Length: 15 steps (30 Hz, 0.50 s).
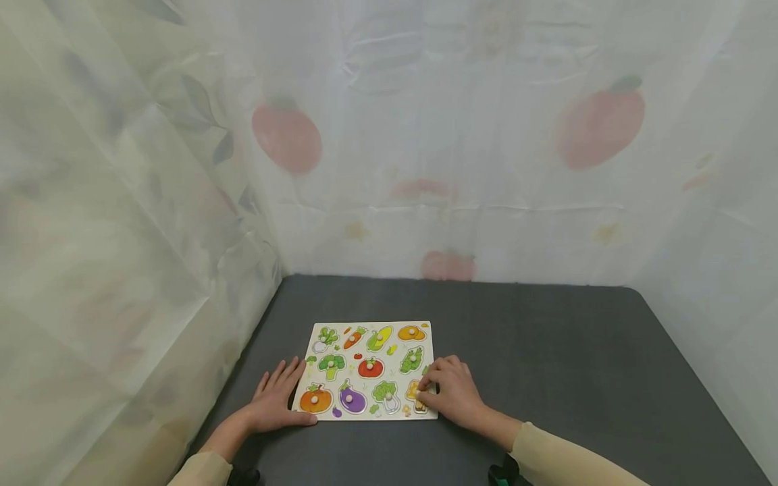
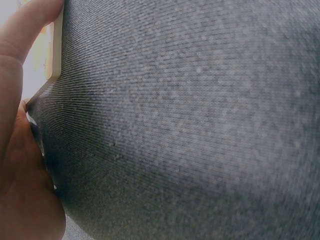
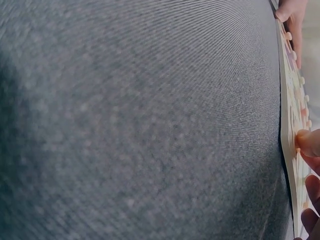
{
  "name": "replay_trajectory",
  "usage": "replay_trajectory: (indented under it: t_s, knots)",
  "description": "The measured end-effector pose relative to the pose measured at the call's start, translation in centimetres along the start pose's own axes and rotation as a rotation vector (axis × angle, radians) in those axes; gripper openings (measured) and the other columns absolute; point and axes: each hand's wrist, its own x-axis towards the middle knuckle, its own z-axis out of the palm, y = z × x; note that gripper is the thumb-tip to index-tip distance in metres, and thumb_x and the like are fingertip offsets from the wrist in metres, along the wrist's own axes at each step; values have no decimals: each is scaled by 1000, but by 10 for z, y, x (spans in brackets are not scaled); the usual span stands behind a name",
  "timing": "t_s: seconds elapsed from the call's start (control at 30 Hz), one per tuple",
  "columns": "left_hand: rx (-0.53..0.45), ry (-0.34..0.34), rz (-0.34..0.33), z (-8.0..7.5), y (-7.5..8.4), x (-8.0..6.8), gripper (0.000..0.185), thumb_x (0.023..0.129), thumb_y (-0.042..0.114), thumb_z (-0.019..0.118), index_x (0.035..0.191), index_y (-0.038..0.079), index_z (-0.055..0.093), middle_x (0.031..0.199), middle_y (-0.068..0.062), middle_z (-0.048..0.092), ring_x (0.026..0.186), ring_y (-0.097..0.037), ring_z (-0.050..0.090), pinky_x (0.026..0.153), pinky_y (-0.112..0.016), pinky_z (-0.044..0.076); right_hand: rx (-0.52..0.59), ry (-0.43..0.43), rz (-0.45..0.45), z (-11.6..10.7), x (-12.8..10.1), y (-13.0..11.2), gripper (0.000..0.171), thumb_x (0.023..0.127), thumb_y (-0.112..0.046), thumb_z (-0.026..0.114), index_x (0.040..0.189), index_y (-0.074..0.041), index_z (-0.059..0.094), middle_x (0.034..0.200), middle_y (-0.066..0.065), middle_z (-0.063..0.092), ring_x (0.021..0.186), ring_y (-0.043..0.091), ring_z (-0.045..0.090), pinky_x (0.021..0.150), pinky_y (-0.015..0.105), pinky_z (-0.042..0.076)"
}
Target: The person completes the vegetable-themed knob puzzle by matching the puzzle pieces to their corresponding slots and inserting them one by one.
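I see a wooden vegetable puzzle board (image 1: 372, 370) lying flat on the dark grey counter (image 1: 547, 378), near the front edge and a little left of centre. My left hand (image 1: 276, 401) rests flat beside the board's near-left corner, fingers (image 1: 286, 374) straight and relaxed, the thumb along the near edge. My right hand (image 1: 452, 395) sits over the near-right corner with its fingers curled at the yellow piece (image 1: 415, 393) there; whether they actually pinch its peg, I cannot tell. Pale printed curtains (image 1: 425, 135) hang behind and to both sides.
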Motion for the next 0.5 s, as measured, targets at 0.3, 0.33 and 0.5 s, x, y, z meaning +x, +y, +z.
replay_trajectory:
  t_s: [0.3, 0.33, 0.5]
  knots:
    - [1, -2, -1, 0, 0, 0, 128, 72, 72, 79, 164, 6, 19, 169, -21, 14, 153, -48, 5, 115, -71, 1, -18, -3, 5, 0, 0, 0, 11, 81, -34, 86, 79, -33, 75, 91, -15, 57, 94, 12, 45, 89, 46, 40]
    - [7, -2, -4, 0, 0, 0, 128, 72, 72, 79, 164, 6, 19, 169, -21, 14, 153, -48, 6, 115, -71, 1, -20, -8, 2, 0, 0, 0, 10, 82, -34, 85, 79, -33, 76, 91, -15, 57, 94, 12, 45, 88, 45, 40]
    - [48, -12, -28, 1, -1, 0, 131, 69, 77, 78, 164, 7, 21, 168, -21, 17, 152, -49, 8, 115, -72, 4, 0, -50, -18, -5, -2, 4, 6, 86, -37, 82, 88, -32, 80, 94, -14, 58, 97, 12, 45, 86, 44, 39]
